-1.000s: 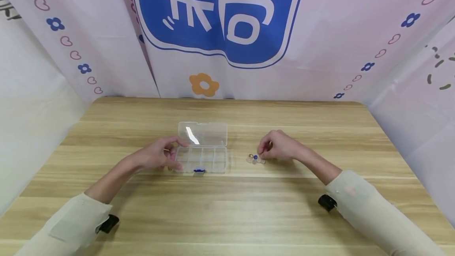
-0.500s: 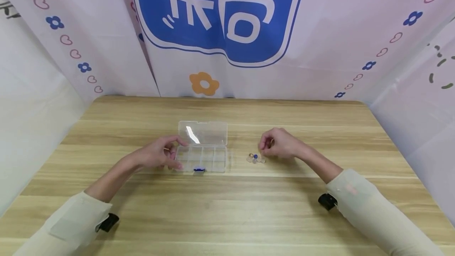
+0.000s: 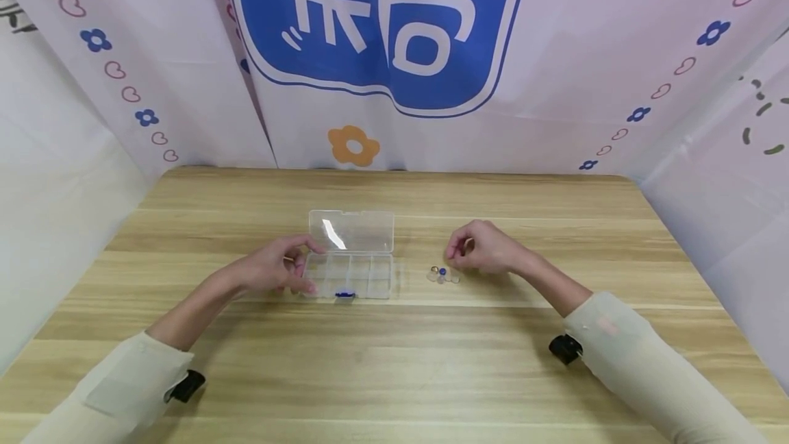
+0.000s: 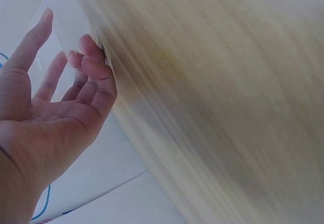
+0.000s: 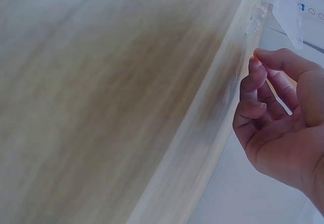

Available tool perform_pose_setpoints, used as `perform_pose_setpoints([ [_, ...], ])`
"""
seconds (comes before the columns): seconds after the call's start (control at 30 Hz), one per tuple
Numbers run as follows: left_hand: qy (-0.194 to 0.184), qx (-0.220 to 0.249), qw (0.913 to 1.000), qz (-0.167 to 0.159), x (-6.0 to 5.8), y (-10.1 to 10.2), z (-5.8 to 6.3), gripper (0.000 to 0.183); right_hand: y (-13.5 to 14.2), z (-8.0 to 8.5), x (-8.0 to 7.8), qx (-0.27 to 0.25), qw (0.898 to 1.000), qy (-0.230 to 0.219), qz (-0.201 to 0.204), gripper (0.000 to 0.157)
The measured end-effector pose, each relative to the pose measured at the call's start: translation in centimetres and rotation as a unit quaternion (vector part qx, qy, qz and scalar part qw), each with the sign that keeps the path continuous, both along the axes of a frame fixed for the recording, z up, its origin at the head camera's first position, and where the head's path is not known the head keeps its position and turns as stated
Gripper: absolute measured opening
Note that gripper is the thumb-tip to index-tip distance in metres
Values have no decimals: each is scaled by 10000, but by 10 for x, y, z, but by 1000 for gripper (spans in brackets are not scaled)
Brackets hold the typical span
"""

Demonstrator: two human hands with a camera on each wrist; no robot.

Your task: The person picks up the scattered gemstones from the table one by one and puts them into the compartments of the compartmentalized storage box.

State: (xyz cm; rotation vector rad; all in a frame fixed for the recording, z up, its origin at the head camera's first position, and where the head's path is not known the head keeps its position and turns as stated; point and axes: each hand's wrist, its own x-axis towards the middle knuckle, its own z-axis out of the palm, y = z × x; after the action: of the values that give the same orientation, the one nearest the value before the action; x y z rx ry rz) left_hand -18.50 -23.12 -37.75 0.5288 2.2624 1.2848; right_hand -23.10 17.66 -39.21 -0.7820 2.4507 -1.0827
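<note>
A clear plastic compartment box (image 3: 360, 276) lies on the table, its transparent lid (image 3: 351, 231) swung back behind it and a blue latch (image 3: 345, 294) at the front. My left hand (image 3: 277, 267) holds the box's left end, index finger at the back corner and thumb at the front one. To the right lies a small group of beads (image 3: 442, 272), one blue, one gold-coloured, several clear. Just behind them my right hand (image 3: 481, 247) is raised slightly, thumb and index tips together. In the right wrist view, a tiny orange bead-like piece (image 5: 255, 56) shows between those fingertips; its shape is mostly hidden.
The wood-grain table (image 3: 394, 368) reaches back to a white printed cloth (image 3: 530, 136), with more cloth at both sides. Black wrist mounts (image 3: 187, 386) are strapped over the pale sleeves.
My right hand has lifted off the beads, its fingertips pinched, and moved slightly back. The left hand and the box have stayed where they were.
</note>
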Motion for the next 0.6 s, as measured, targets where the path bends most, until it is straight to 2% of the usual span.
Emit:
perform_pose_setpoints([
  [0.3,80,4,10000,-27,0,-3,-4,64,-1,5,-3,-9,9996,14,-284,8],
  [0.6,64,33,10000,-39,0,-1,-2,64,1,9,-3,-144,9994,-53,-319,7],
])
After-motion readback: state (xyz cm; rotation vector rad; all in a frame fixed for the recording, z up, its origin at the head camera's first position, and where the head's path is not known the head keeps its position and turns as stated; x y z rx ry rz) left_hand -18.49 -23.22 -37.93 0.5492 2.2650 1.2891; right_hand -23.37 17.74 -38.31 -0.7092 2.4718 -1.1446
